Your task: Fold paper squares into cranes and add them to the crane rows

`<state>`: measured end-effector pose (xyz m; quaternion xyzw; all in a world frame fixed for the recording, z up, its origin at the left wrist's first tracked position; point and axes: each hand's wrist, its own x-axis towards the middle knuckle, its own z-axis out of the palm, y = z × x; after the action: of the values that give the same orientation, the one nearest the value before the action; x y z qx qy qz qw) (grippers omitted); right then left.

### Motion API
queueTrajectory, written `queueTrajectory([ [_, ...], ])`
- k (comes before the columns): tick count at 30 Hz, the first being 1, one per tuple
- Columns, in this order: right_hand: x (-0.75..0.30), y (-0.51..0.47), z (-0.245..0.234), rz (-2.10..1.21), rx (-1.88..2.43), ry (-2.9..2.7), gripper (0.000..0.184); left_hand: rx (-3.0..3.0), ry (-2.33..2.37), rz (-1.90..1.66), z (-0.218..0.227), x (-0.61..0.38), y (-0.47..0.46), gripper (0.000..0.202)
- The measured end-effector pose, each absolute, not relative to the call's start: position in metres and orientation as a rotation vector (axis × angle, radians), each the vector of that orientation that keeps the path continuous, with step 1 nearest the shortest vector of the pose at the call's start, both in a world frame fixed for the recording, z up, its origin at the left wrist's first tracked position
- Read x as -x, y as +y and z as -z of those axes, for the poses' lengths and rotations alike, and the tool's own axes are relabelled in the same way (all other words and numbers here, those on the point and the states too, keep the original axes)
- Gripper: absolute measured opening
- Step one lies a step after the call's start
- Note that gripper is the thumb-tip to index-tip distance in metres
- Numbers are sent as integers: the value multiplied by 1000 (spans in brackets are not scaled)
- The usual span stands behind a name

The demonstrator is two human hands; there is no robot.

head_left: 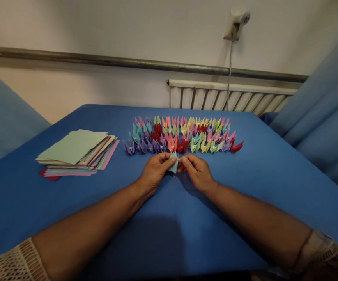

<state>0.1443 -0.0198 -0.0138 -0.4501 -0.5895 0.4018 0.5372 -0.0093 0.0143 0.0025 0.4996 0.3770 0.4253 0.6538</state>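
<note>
A small piece of folded light-blue paper (173,167) is held between my two hands, above the middle of the table. My left hand (154,171) is closed, its thumb and fingers pinching the paper from the left. From the right, my right hand (197,171) pinches the paper's edge between thumb and fingertips. The fingers cover part of the folds. Just beyond my hands stand several rows of folded paper cranes (183,145) in purple, red, pink, yellow, green and blue.
A loose stack of coloured paper sheets (72,148), pale green on top, lies to the left on the blue tablecloth (233,234). Behind the table are a wall with a metal rail (110,60), a white radiator (204,93) and a plugged socket (232,28). Blue curtains (323,101) hang at both sides.
</note>
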Motion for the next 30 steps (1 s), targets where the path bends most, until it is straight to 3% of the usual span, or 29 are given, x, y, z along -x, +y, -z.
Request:
queueTrajectory([
  [11,-142,-21,10,-661,1169,-1503,19,-1139,894,-998,-3,7,9,24],
  [17,-138,-21,21,-899,1144,-1429,15,-1119,875,-1011,-2,9,12,21],
  [30,-150,-14,19,-1052,1062,-1288,13,-1093,823,-917,-5,14,10,27],
])
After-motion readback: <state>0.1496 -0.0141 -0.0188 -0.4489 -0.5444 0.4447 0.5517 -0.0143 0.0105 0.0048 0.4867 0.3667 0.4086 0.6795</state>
